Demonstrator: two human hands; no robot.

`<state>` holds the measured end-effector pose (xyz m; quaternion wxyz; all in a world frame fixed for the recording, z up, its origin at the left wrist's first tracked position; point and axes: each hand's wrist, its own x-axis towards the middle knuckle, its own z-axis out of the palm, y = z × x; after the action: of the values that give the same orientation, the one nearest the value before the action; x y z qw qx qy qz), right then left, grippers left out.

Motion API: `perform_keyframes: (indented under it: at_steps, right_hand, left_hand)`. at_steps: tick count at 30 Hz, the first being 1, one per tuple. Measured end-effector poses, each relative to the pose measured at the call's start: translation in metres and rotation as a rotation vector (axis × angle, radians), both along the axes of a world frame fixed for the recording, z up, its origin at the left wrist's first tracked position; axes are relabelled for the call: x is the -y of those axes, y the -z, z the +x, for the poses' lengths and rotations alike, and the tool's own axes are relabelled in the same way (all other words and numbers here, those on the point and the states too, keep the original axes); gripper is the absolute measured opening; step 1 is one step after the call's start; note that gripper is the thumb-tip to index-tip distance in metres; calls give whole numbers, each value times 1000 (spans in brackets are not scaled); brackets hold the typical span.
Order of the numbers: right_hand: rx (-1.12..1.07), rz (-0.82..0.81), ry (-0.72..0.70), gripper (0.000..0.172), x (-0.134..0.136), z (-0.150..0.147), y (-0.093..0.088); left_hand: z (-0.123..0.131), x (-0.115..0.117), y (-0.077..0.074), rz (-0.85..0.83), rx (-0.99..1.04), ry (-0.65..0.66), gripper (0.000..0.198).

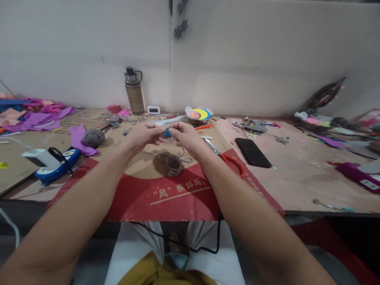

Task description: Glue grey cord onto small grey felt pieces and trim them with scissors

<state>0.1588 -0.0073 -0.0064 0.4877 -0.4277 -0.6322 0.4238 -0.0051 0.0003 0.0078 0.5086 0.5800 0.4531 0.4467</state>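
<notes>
Both hands meet over the middle of the red and tan cardboard (pixel 184 204). Between their fingertips is a small blue piece (pixel 167 133), too small to name surely. My left hand (pixel 146 136) pinches it from the left, fingers curled. From the other side, my right hand (pixel 185 136) closes thumb and fingers on it. A grey-brown strand runs down near the right hand toward a loose coil of yarn (pixel 173 165) on the cardboard. Orange-handled scissors (pixel 233 163) lie partly behind my right forearm, their blades pointing away from me.
A black phone (pixel 253 152) lies right of the scissors. To the left are a grey yarn ball (pixel 93 137), purple felt (pixel 78 138) and a blue-white power strip (pixel 59 166). Behind my hands stand a water bottle (pixel 134 93), a small white clock (pixel 153 110) and a bowl (pixel 198 118).
</notes>
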Motion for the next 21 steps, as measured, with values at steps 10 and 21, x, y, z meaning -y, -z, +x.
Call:
perform_keyframes:
  at_steps: [10,21]
  right_hand:
    - [-24,-148,23,17,-1,-1,0]
    - [523,144,-134,28,7,-6,5]
  left_hand:
    - [3,-1,0,99,60,-117,12]
    - [-7,-11,4,295,74,-346,14]
